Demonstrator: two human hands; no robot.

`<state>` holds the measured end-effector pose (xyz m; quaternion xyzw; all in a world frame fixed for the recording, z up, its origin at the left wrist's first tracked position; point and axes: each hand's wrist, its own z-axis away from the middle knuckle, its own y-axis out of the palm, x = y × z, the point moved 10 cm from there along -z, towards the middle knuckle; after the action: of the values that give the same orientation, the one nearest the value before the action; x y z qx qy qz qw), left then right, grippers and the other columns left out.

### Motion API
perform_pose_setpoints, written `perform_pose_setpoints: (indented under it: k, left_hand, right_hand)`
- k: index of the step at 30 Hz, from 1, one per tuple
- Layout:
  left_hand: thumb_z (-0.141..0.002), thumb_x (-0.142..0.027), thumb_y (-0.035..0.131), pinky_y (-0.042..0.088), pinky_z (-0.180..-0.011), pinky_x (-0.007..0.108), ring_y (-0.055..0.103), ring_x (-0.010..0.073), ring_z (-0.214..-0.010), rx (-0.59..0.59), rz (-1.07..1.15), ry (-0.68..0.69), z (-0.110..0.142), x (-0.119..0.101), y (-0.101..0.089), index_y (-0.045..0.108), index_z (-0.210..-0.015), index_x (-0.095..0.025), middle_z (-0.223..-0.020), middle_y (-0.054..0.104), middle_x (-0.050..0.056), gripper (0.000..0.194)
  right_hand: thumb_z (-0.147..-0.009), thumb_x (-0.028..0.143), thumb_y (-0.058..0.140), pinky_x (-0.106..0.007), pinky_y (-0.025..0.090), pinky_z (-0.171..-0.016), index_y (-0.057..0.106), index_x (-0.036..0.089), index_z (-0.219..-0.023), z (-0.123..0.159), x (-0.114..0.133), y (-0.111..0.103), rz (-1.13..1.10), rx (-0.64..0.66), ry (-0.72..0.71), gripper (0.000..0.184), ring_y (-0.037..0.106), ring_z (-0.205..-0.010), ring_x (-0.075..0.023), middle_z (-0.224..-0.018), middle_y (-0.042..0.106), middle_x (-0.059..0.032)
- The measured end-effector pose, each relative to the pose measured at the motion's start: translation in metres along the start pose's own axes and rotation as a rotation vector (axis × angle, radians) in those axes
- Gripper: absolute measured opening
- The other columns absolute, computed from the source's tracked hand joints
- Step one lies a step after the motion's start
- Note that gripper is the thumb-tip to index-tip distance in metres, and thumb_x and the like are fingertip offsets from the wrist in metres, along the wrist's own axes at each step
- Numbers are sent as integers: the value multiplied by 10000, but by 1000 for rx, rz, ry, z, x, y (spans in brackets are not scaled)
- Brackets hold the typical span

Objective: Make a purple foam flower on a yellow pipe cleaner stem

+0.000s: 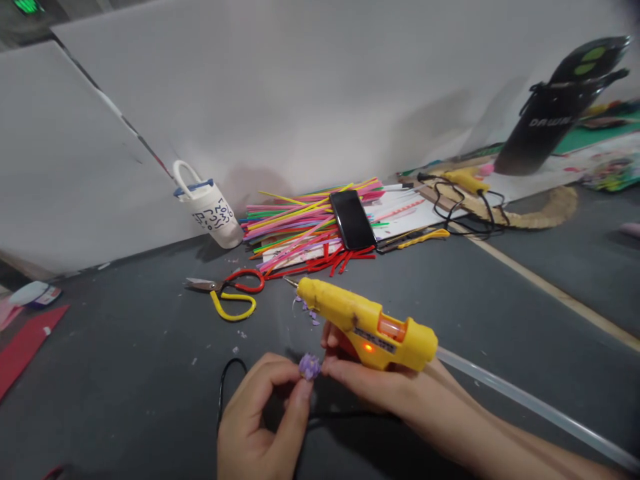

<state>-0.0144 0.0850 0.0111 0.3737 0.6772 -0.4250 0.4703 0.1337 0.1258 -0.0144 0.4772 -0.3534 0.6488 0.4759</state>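
My right hand [373, 385] is wrapped round the grip of a yellow hot glue gun [367, 323]. Its nozzle points left and its orange light is on. A clear glue stick [525, 400] trails out of the gun's back toward the lower right. My left hand [263, 420] pinches a small purple rolled piece [309, 366] between thumb and fingers. The fingertips of my right hand touch that piece too. Small purple scraps [307, 310] lie on the dark table under the nozzle.
Scissors [227, 292] with red and yellow handles lie left of the gun. Behind are a pile of coloured straws [295, 223], a black phone [353, 219], a white cup [210, 207], a second yellow glue gun [467, 180] with black cord, and a black bottle [560, 110]. Red paper [23, 347] lies far left.
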Motion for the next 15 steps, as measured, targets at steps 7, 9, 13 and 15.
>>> perform_pose_setpoints:
  k: [7,9,13,15]
  left_hand:
    - [-687,-136,672,406,-569,215,537,141,-564,14,-30,-2,-1,1,-1,680,-600,-234,-591,604,-10,131]
    - [-682,-191,702,406,-534,206,518,123,-522,29,38,-120,-1,11,1,692,-594,-218,-572,589,-13,93]
    - [-600,-296,796,409,-465,183,502,98,-463,44,217,-391,3,36,6,714,-609,-181,-519,593,-11,141]
    - [-566,-317,819,410,-444,167,512,87,-440,67,288,-495,6,45,10,716,-620,-165,-499,611,-3,192]
  right_hand:
    - [-723,250,616,-283,508,-722,662,194,-901,-3,-4,-3,47,7,1,193,655,-802,-195,-873,712,-35]
    - [-711,248,620,-273,515,-701,663,199,-890,-3,-3,-4,27,-6,-1,191,664,-775,-189,-851,715,-26]
    - [-665,213,633,-286,527,-720,652,195,-845,-2,-1,-7,-18,-60,-11,181,672,-777,-197,-843,721,-33]
    - [-666,224,630,-293,531,-714,644,188,-842,-2,0,-6,-35,-56,-20,180,671,-782,-206,-838,718,-44]
